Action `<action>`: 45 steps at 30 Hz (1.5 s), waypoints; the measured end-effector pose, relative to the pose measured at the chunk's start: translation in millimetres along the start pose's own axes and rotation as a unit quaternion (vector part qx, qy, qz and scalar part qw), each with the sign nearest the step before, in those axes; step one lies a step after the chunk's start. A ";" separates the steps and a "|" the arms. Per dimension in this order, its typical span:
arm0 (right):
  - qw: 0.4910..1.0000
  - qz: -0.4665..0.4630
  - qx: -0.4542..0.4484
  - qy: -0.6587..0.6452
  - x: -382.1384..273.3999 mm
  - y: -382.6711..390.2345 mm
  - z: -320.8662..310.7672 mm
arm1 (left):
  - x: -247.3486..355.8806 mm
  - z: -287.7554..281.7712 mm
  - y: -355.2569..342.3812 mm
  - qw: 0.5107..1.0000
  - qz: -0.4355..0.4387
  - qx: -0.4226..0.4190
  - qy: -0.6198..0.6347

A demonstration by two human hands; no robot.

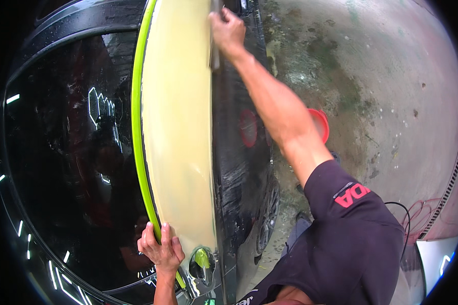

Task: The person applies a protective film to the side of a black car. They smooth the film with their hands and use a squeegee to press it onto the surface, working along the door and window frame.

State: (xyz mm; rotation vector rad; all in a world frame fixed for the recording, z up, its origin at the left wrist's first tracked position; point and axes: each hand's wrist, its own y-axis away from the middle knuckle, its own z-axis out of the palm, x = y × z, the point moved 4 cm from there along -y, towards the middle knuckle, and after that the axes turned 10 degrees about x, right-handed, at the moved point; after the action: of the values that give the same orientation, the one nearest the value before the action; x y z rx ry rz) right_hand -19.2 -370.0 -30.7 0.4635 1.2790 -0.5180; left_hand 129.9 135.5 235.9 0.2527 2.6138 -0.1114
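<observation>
A long car panel coated in smooth pale yellow runs away from me, with bright green tape along its left edge. My right hand is at the far end of its right edge, closed around a long, narrow grey sanding block that is blurred by motion. At the near end my left hand lies with fingers apart over the green tape and the panel's edge, holding nothing. Just right of that hand is a door handle recess with a green patch inside.
Dark glossy glass spreads left of the panel, with light reflections. The black lower bodywork drops away on the right. A red bucket stands on the stained concrete floor, partly behind my right arm. Thin hoses lie farther right, near a pale panel.
</observation>
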 end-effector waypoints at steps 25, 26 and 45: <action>0.997 0.058 -0.042 0.023 -70.9 264.2 -170.3 | 2.8 3.9 -11.9 1.000 -0.008 0.026 0.005; 0.993 0.098 -0.057 0.017 -66.3 234.6 -152.5 | 2.7 4.4 -9.2 1.000 -0.009 0.027 0.003; 0.993 -0.065 -0.056 0.079 -0.7 -7.5 3.9 | 0.1 2.9 0.9 1.000 -0.003 0.001 0.011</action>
State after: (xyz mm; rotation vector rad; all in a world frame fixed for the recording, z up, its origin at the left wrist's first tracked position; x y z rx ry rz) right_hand -20.8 -378.2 -29.5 0.3333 1.4898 -0.5237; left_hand 131.3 136.1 233.4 0.2476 2.6376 -0.1133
